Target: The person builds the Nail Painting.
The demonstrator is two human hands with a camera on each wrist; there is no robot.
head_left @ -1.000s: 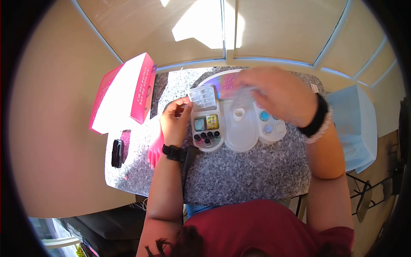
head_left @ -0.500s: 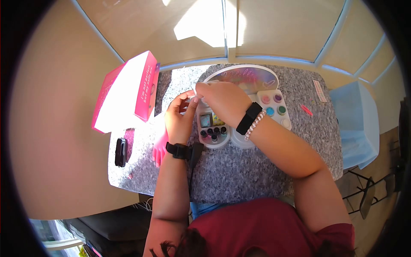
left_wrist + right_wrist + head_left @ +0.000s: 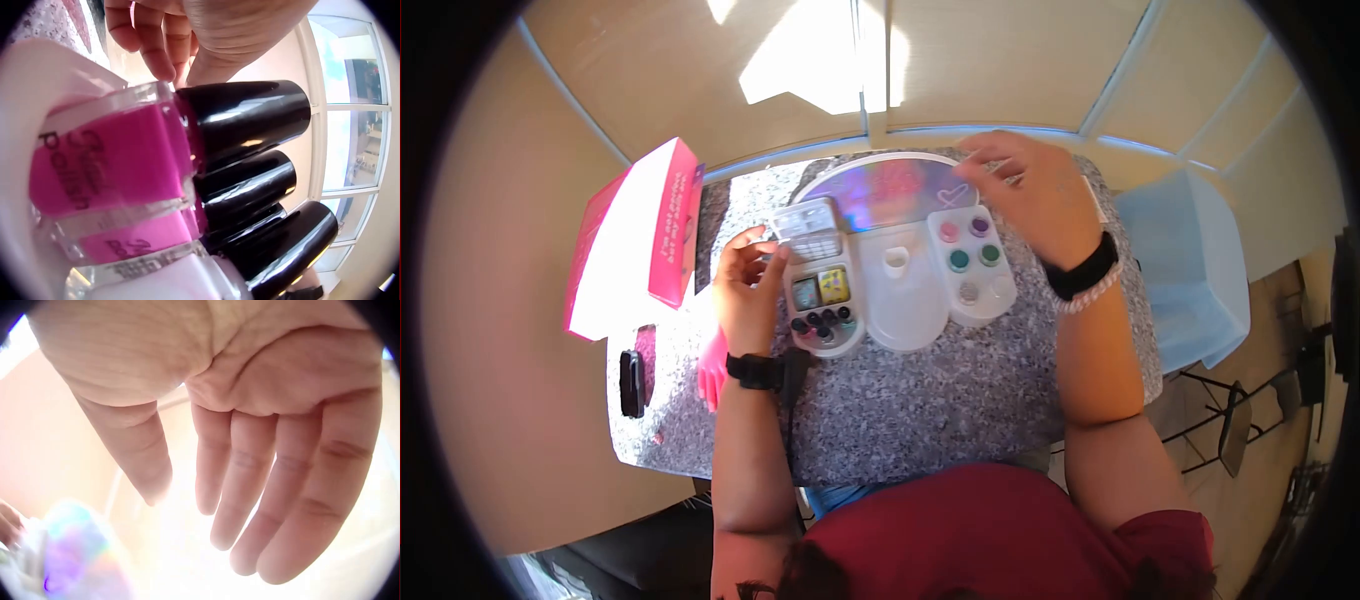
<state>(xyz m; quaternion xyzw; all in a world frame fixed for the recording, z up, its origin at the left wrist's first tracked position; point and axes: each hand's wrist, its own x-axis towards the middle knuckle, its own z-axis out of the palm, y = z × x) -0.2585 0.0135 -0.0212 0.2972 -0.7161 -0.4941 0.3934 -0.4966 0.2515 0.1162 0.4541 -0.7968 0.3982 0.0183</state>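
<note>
My left hand is at the left edge of a clear compartment case, thumb and bent forefinger pinching its side. The case sits over the upper end of the left section of a white manicure tray. Below it lie a blue box and a yellow patterned box, then several black-capped nail polish bottles. Pink bottles fill the left wrist view, with left fingers behind them. My right hand is raised beside the tray's holographic panel, fingers extended, palm bare in the right wrist view.
Colored pots line the tray's right section. A pink-and-white box stands at the left, near a pink practice hand and a black object. A pale blue bin stands beyond the table's right edge.
My right hand crossed over to the left hand at the case, then moved back right and up, leaving with nothing visible in it. The head view has turned slightly right.
</note>
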